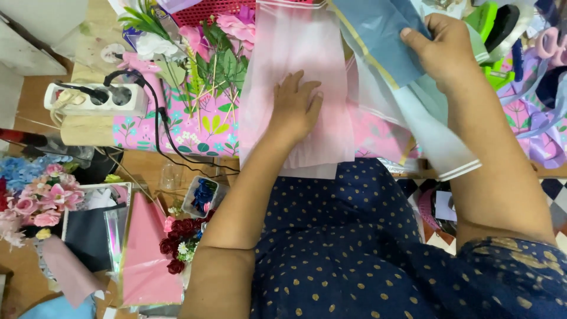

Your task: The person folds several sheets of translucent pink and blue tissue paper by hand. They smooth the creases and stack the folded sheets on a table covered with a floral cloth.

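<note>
A pink sheet [298,65] is pressed flat on the worktop [201,127] by the left hand [295,106], whose fingers are spread and laid open on it; nothing is gripped. The sheet's near edge hangs over the worktop's front, and its top is cut off by the frame. A blue sheet [378,35] is pinched by the right hand [446,50], thumb closed against the fingers, which are hidden behind the paper. Below it a white sheet [431,130] with striped edge is draped; whether it is also held cannot be told. Artificial flowers [201,53] are laid left of the pink sheet, partly covered by it. A power strip [97,97] is seen at the worktop's left end. Ribbons [543,88] at far right are cut off and hard to make out.
</note>
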